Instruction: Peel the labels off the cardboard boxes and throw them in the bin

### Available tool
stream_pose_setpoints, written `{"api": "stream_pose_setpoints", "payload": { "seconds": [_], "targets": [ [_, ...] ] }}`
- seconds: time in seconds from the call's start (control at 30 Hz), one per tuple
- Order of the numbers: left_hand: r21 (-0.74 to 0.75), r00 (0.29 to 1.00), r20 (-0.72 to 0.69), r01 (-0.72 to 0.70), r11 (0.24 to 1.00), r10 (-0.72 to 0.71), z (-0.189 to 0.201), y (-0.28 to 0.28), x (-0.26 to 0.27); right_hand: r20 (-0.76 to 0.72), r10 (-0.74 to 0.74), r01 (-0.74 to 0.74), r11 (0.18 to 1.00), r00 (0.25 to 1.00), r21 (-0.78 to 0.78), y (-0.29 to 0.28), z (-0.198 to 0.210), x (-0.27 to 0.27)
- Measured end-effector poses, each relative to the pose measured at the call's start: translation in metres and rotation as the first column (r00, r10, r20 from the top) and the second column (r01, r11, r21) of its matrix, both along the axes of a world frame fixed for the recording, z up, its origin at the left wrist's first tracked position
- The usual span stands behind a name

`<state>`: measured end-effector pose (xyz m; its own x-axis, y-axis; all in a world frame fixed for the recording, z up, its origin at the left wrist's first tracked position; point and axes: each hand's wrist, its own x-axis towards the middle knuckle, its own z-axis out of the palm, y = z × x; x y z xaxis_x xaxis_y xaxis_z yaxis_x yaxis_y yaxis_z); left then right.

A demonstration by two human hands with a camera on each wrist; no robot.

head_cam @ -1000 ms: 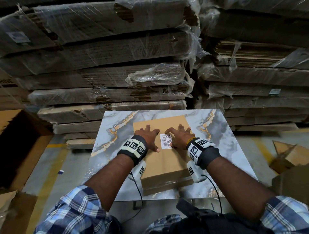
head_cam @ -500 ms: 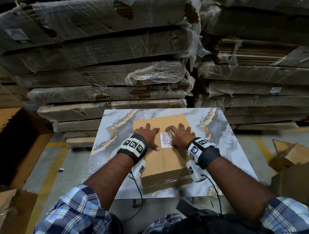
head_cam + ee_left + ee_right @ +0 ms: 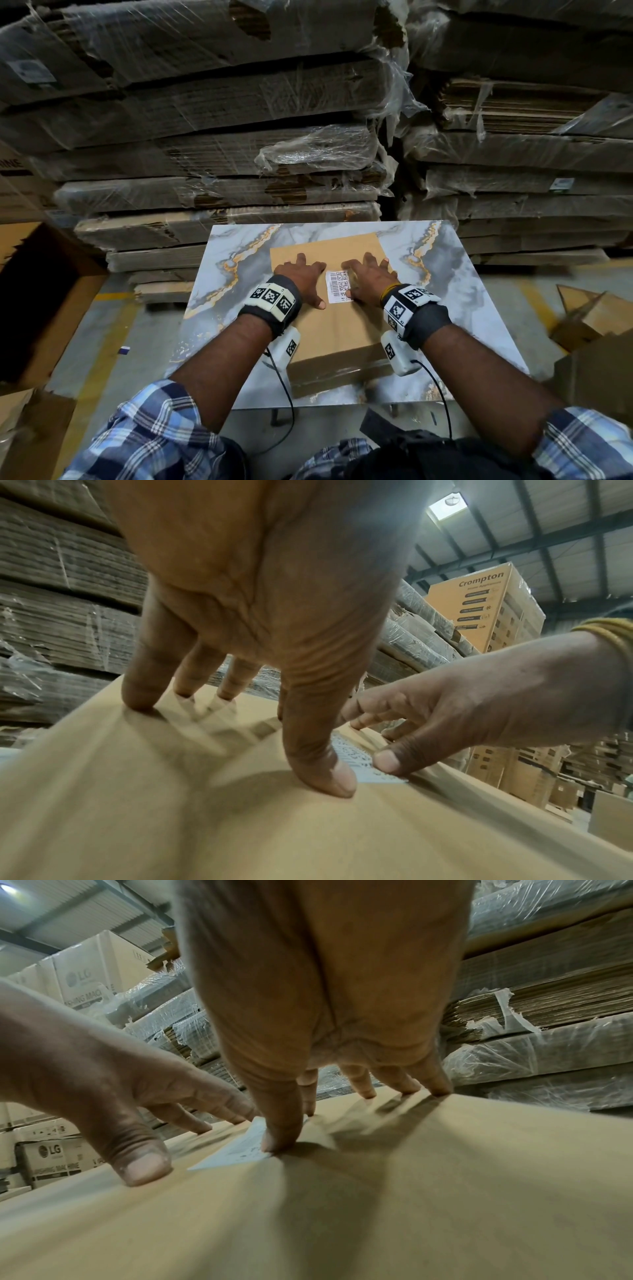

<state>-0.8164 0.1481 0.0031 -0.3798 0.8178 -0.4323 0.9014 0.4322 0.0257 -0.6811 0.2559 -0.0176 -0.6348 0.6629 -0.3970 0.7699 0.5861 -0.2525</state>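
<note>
A brown cardboard box (image 3: 337,329) lies flat on a marble-patterned table (image 3: 455,274). A white barcode label (image 3: 339,286) is stuck on the box top, between my two hands. My left hand (image 3: 301,279) rests spread on the cardboard just left of the label (image 3: 363,761), fingers straight, thumb tip pressing the box. My right hand (image 3: 368,277) lies spread to the right, and its thumb tip presses on the label's near right corner (image 3: 240,1150). Neither hand holds anything.
Shrink-wrapped stacks of flattened cardboard (image 3: 219,154) rise right behind the table. An open carton (image 3: 37,301) stands on the floor at the left, and loose cardboard pieces (image 3: 596,318) lie at the right. Printed appliance cartons (image 3: 479,604) are stacked farther off.
Both hands stay spread on the box beside the label. The right thumb has shifted slightly along the label's right edge toward its near corner.
</note>
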Motion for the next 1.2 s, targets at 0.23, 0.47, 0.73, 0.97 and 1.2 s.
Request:
{"api": "stream_pose_setpoints", "payload": {
  "seconds": [0.23, 0.47, 0.73, 0.97, 1.2],
  "targets": [
    [0.084, 0.998, 0.051, -0.047, 0.995, 0.043, 0.0, 0.007, 0.0, -0.048, -0.013, 0.012, 1.0, 0.999, -0.013, 0.002, -0.002, 0.001],
    [0.23, 0.988, 0.002, -0.153, 0.961, 0.156, -0.01, 0.018, 0.011, -0.048, -0.019, 0.017, 0.999, 0.999, -0.04, 0.007, 0.003, -0.002],
    [0.297, 0.977, -0.077, -0.167, 0.94, 0.198, -0.01, 0.03, 0.016, -0.125, -0.129, 0.142, 0.985, 0.984, 0.102, -0.001, 0.007, -0.017],
    [0.292, 0.983, -0.101, -0.117, 0.949, 0.152, -0.015, 0.03, 0.013, -0.021, -0.064, 0.067, 0.977, 0.998, 0.202, -0.001, 0.013, -0.026],
    [0.269, 0.986, -0.119, -0.079, 0.96, 0.115, -0.014, 0.028, 0.01, 0.02, -0.031, 0.026, 0.978, 0.999, 0.208, -0.001, 0.014, -0.027]
  ]
}}
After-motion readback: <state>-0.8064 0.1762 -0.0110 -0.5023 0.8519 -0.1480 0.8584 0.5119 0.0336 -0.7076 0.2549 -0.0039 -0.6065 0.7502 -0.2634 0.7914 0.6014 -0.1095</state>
